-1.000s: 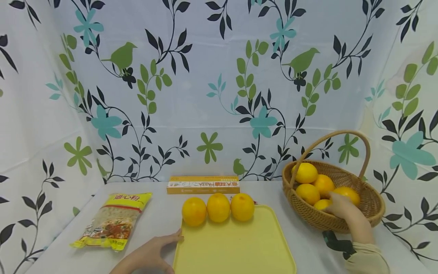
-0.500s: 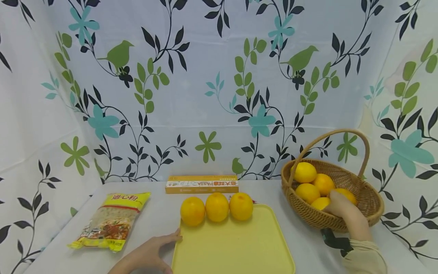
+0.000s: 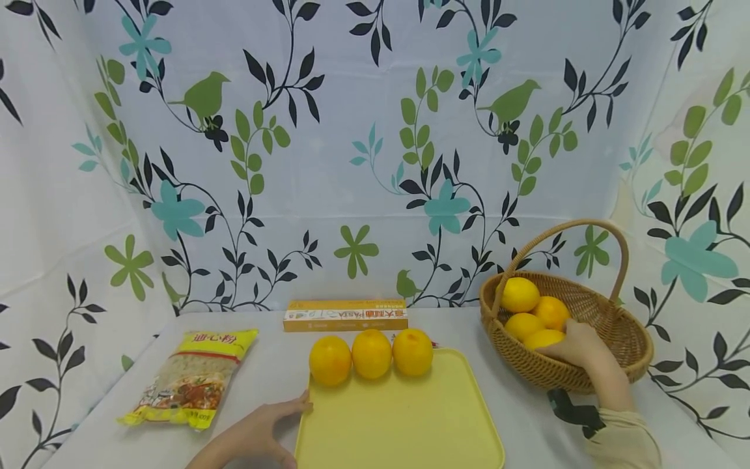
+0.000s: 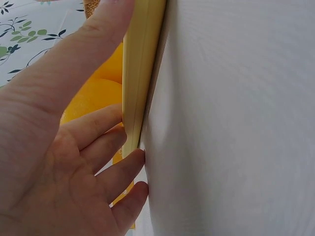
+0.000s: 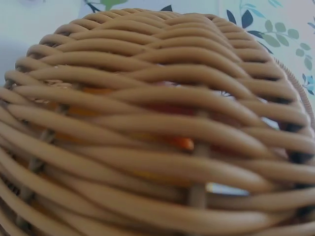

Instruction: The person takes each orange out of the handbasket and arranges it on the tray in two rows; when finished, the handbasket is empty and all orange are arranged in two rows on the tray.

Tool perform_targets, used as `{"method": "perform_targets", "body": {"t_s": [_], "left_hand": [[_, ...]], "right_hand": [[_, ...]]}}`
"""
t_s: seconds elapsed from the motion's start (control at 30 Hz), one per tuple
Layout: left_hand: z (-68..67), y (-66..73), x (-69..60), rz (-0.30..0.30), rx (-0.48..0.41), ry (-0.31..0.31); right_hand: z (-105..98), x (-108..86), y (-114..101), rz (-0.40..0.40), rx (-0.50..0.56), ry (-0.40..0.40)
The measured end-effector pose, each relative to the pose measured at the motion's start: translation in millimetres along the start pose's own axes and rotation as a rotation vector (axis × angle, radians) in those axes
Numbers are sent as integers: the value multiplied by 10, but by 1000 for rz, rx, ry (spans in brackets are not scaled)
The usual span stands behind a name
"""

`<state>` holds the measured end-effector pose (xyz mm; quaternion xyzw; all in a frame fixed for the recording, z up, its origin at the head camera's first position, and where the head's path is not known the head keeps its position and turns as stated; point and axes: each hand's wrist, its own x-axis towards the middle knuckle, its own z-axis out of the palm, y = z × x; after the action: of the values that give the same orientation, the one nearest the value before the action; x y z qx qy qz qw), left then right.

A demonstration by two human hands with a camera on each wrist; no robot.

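Observation:
My left hand (image 3: 258,433) touches the left rim of the yellow tray (image 3: 398,423) with straight fingers. In the left wrist view the fingertips (image 4: 135,157) rest along the tray's side (image 4: 142,54). Three oranges (image 3: 372,354) sit in a row at the tray's far end. My right hand (image 3: 583,345) reaches into the wicker basket (image 3: 521,371) at the right, against a yellow fruit (image 3: 543,338). Its fingertips are mostly hidden, so its grip cannot be told. Lemons (image 3: 520,295) and an orange (image 3: 552,312) lie beside it. Basket weave (image 5: 162,123) fills the right wrist view.
A yellow bag of pasta (image 3: 193,378) lies left of the tray. Behind the oranges is a flat pasta box (image 3: 346,316). The basket's tall handle (image 3: 621,260) arches above the right hand. A patterned cloth (image 3: 351,163) hangs behind the table.
The right hand has shifted slightly within the basket. The orange visible just beyond it earlier is now out of sight. The left hand stays at the tray rim.

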<state>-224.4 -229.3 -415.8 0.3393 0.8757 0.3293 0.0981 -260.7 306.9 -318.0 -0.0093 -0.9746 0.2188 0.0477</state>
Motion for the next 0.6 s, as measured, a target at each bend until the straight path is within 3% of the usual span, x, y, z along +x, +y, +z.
{"method": "perform_targets", "body": {"t_s": [0.1,0.2,0.37,0.6], "left_hand": [[3,26,15,-65,-22,-7],[24,30,7,-87,-29,-9],[17,-1,6,-35,-13,-2],[17,-1,-4,18,10,4]], "right_hand": [[4,-4,28,10,33,36],[33,12,49,5,38,66],[21,18,27,-40,82,137],[-74,-27,-38,-36,261,200]]}}
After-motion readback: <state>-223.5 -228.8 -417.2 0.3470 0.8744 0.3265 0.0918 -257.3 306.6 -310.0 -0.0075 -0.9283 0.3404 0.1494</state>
